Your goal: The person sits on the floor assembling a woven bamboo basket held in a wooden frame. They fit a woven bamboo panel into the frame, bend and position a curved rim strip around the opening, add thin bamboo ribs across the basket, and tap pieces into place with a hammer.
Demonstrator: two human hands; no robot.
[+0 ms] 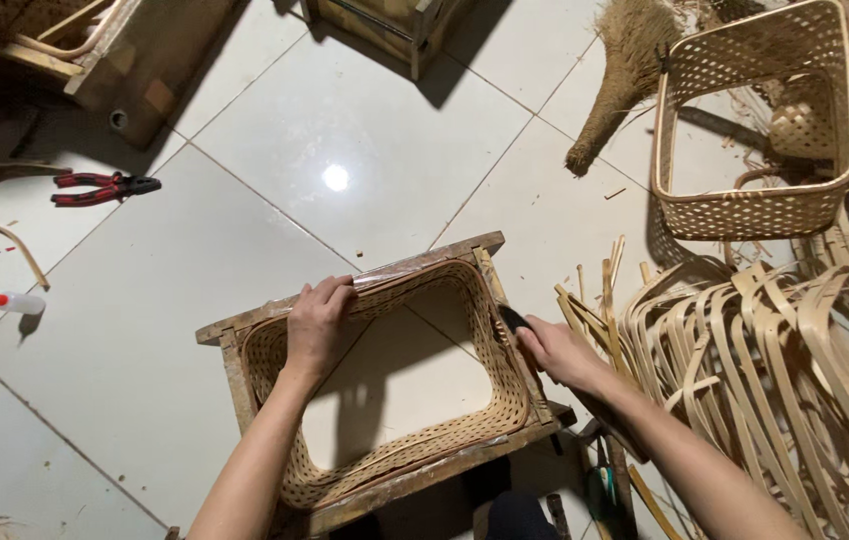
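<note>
While the left hand (317,318) presses flat on the woven basket (385,400), the right hand (555,350) seemingly grips a dark tool (515,320).

Glossy white tiled floor (275,150) with grey grout lines, bright lamp glare (336,177) at centre. Dark wooden furniture (135,50) at top left, another wooden piece (385,25) at top middle. Deep shadows along left edge.
</note>
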